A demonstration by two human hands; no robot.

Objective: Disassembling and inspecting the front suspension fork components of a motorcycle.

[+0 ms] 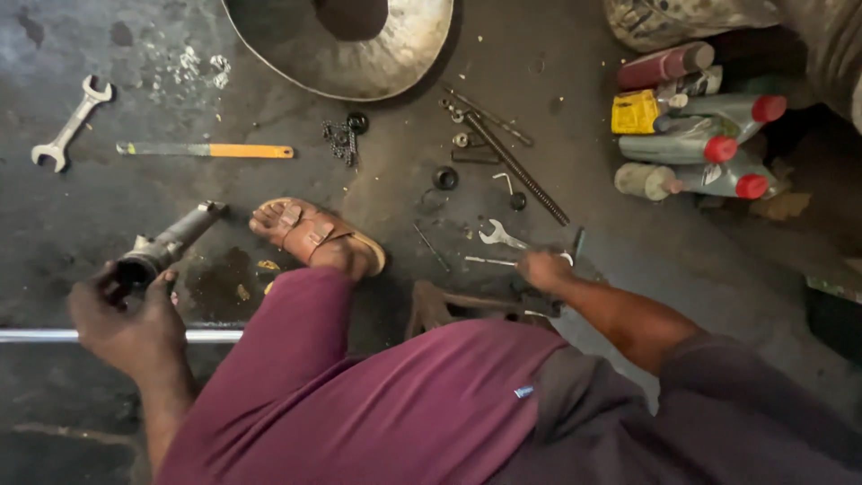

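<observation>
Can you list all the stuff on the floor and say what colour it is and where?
Metal tube part: one, grey, held at left.
Open-ended wrench: one, silver, top left.
Flat tool with orange handle: one, below the wrench.
Metal bowl: one, dull silver, top middle.
Threaded rod: one, dark, middle.
Small wrench: one, silver, by the right hand.
Plastic bottles: several, grey with red caps, top right.
Steel bar: one, silver, lower left.
Sandal: one, brown, on the foot.
Left hand: grips the tube part.
Right hand: reaching among small tools.
</observation>
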